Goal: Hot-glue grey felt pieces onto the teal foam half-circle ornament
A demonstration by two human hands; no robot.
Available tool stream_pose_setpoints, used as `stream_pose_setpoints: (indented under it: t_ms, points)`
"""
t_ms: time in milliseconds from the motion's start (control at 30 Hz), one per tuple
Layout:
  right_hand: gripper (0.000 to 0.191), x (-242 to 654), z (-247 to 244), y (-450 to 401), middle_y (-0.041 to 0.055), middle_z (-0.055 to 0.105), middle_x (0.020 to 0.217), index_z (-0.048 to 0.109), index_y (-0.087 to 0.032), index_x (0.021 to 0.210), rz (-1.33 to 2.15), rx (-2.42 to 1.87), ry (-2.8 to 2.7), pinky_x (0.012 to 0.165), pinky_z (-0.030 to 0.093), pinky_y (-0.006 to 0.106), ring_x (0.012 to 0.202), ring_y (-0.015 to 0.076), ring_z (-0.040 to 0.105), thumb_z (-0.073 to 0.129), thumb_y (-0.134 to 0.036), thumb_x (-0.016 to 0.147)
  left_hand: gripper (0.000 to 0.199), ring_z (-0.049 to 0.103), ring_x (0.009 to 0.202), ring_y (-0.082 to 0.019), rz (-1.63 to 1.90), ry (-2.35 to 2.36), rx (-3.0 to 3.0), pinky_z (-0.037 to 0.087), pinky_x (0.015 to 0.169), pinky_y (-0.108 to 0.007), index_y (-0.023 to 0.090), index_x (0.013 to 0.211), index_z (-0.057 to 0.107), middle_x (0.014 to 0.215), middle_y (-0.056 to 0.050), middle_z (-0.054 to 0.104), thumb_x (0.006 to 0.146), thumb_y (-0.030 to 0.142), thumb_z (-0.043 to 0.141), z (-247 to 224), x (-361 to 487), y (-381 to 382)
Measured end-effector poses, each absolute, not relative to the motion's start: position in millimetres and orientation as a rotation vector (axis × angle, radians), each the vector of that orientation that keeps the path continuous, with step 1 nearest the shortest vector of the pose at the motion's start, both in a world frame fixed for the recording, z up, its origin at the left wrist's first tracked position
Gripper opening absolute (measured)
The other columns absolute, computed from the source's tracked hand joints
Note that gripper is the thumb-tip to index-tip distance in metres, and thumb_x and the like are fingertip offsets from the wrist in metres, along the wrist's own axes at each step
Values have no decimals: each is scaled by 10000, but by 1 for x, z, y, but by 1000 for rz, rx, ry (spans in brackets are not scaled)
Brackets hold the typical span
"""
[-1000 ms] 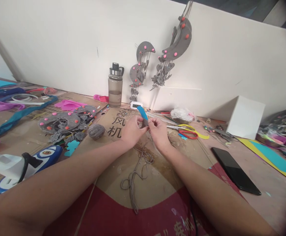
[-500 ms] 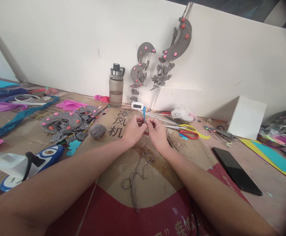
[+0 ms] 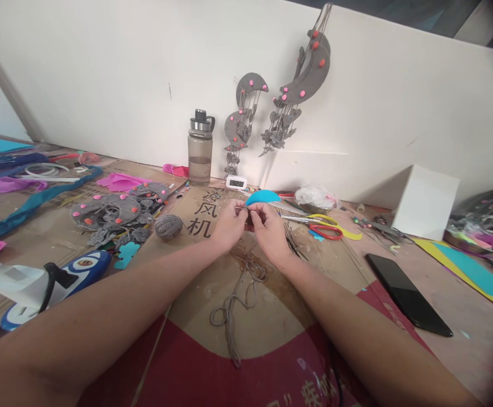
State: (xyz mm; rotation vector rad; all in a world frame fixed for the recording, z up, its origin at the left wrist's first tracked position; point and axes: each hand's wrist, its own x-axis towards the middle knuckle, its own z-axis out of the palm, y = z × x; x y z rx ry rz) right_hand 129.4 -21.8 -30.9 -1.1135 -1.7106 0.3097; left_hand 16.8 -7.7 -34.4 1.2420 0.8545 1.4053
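Observation:
A blue piece with a curved edge (image 3: 263, 196), perhaps felt or foam sheet, shows above my right hand (image 3: 268, 230), whose thumb and fingers pinch it. My left hand (image 3: 230, 227) is closed right beside it, fingertips meeting the right ones. A thin strand seems to show at the left fingers, but what they grip is too small to make out. Below both hands, loose grey yarn (image 3: 229, 322) lies in loops on the cardboard (image 3: 187, 305). To the left of my left hand sits a ball of grey yarn (image 3: 169, 226).
Scissors (image 3: 328, 230), a yellow crescent (image 3: 350, 233) and a phone (image 3: 407, 294) lie to the right. Behind stand a water bottle (image 3: 200, 150) and a small digital clock (image 3: 236, 182). Grey moon hangings (image 3: 314, 73) hang on the wall. A power strip (image 3: 85, 271) is at left.
The blue piece, seen nearly edge-on before, has turned so its broad curved face shows above my right hand. Both hands stay in nearly the same place, fingers slightly shifted.

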Motion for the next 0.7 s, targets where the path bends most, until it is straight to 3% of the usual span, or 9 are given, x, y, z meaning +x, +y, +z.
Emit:
stream_pose_setpoints:
  t_ms: [367, 700]
  points:
    - [193, 132, -31, -20, 50, 621, 910, 609, -203, 940, 243, -1101, -1772, 818, 444, 335, 866, 190, 548, 432, -205, 860, 201, 621, 705, -139, 1357, 685, 1103, 548, 705, -325, 121, 794, 610, 803, -57, 665, 715, 294, 675, -31, 12, -6]
    - [124, 127, -29, -24, 45, 628, 897, 573, -185, 895, 338, -1136, -1750, 770, 437, 306, 816, 164, 555, 471, -207, 828, 200, 640, 688, -127, 1353, 624, 864, 546, 686, -288, 132, 756, 621, 762, -35, 677, 645, 236, 750, -32, -3, 4]
